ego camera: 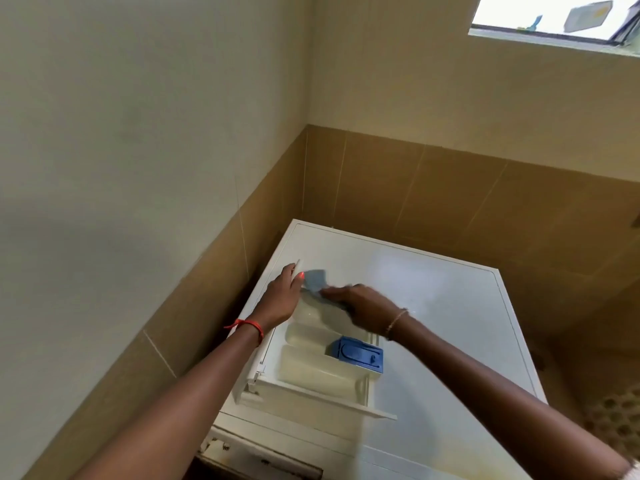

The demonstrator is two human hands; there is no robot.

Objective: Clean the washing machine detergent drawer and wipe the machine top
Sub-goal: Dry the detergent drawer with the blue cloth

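Drawer point(322, 362) removed from its slot and lying on the machine top point(450, 323), toward the 9 o'clock side of that surface, front panel nearest the viewer at 6 o'clock. Blue insert point(360, 355) seated in the compartment at the drawer's 3 o'clock side. Left hand point(282, 299) gripping the drawer's far end at 12 o'clock, thumb over the rim, steadying the part. Right hand point(363, 306) closed on a blue cloth point(317, 280) and pressing it into the far compartment. Step in hand, by judgement: wiping the drawer's inner walls. For a good result: keep the left hand firm so the drawer does not slide on the smooth top; work the cloth into corners and along the dividers, from the far end at 12 o'clock toward the front at 6 o'clock; refold to a clean face when soiled; lift out the insert and wipe beneath it, where residue tends to collect. Machine top apparently not yet wiped; best left until the drawer goes back in. Limits of view: right hand and cloth smeared by motion, so finger placement cannot be read; floor of the far compartment hidden under cloth and hand; residue, if any, too faint to judge; empty drawer slot at 6 o'clock cut off by the frame edge; window point(554, 19) at 1 o'clock only partly in view.
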